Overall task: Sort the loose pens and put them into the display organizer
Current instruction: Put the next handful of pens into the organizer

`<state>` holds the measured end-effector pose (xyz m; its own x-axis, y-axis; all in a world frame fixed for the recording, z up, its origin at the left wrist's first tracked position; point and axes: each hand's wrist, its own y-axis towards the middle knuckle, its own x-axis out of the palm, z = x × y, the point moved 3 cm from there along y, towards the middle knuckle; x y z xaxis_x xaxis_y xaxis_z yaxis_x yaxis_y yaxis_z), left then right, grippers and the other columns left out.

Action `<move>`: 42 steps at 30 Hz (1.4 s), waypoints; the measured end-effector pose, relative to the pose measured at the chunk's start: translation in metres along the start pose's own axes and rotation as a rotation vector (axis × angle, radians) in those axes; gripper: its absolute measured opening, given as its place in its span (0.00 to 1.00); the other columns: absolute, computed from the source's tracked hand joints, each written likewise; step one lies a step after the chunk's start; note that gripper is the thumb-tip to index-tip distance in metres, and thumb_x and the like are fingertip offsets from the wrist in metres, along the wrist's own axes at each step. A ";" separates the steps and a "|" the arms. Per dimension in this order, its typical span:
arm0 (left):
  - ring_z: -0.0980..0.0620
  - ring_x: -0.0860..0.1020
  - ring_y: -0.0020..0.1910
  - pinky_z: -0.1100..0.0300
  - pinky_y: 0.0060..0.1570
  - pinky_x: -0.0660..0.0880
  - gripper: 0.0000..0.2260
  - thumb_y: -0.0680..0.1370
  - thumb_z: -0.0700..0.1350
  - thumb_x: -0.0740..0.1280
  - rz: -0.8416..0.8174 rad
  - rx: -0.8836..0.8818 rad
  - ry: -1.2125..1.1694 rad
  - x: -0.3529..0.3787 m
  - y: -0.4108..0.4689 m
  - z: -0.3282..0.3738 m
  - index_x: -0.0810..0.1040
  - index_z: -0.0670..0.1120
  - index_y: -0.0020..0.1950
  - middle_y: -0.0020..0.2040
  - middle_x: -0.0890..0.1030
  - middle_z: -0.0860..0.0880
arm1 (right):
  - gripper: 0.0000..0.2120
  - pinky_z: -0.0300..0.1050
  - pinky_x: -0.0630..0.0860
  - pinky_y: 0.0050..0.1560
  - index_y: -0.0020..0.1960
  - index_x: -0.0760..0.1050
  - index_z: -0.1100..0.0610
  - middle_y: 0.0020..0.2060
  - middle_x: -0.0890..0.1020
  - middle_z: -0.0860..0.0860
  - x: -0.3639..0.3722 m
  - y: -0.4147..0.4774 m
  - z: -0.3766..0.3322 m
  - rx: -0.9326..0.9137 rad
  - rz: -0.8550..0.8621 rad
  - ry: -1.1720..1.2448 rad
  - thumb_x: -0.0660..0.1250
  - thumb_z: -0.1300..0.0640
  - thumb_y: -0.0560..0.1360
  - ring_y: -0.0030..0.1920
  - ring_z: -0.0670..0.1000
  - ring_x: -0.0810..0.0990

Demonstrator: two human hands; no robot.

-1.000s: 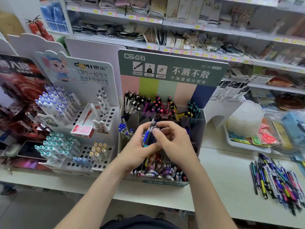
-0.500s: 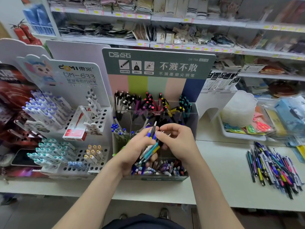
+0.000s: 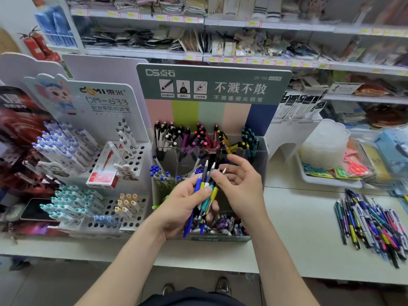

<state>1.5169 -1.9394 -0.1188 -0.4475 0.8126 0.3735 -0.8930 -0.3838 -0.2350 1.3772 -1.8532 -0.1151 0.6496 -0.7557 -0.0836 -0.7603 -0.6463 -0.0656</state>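
Opening since half a second ago, the right hand [image 3: 240, 186] is spreading its fingers loosely, its thumb lying against the bundle of pens [image 3: 206, 191] rather than pinching it. Head view: the left hand [image 3: 181, 206] is gripping that bundle, fingers and thumb curled round the barrels, tips pointing up and away. The bundle is hovering in front of the display organizer [image 3: 259, 155], above its front compartment. More loose pens [image 3: 373, 226] are lying heaped on the counter [image 3: 298, 217], well apart to the right.
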 end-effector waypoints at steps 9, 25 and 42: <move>0.38 0.85 0.58 0.45 0.48 0.86 0.16 0.86 0.35 0.64 0.013 0.010 0.116 -0.003 0.000 -0.003 0.73 0.43 0.74 0.58 0.85 0.37 | 0.09 0.52 0.83 0.36 0.50 0.84 0.49 0.38 0.86 0.50 0.004 -0.015 -0.001 -0.004 0.194 0.022 0.67 0.49 0.85 0.38 0.55 0.86; 0.51 0.81 0.36 0.58 0.35 0.78 0.33 0.85 0.32 0.64 -0.224 -0.083 0.224 0.001 -0.006 0.012 0.56 0.54 0.84 0.46 0.86 0.47 | 0.03 0.43 0.76 0.32 0.50 0.87 0.53 0.36 0.85 0.55 -0.003 -0.008 -0.014 0.191 -0.151 0.060 0.73 0.56 0.81 0.32 0.52 0.79; 0.53 0.71 0.35 0.56 0.31 0.68 0.15 0.86 0.37 0.63 0.186 0.039 0.228 -0.012 0.014 -0.001 0.76 0.53 0.69 0.54 0.81 0.48 | 0.15 0.46 0.71 0.32 0.65 0.61 0.51 0.44 0.75 0.53 -0.059 0.011 -0.007 0.279 -0.008 -0.286 0.65 0.54 0.84 0.36 0.50 0.72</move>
<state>1.5100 -1.9537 -0.1274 -0.5858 0.8023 0.1151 -0.7995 -0.5487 -0.2443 1.3308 -1.8169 -0.1039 0.6577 -0.6655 -0.3528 -0.7530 -0.5682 -0.3319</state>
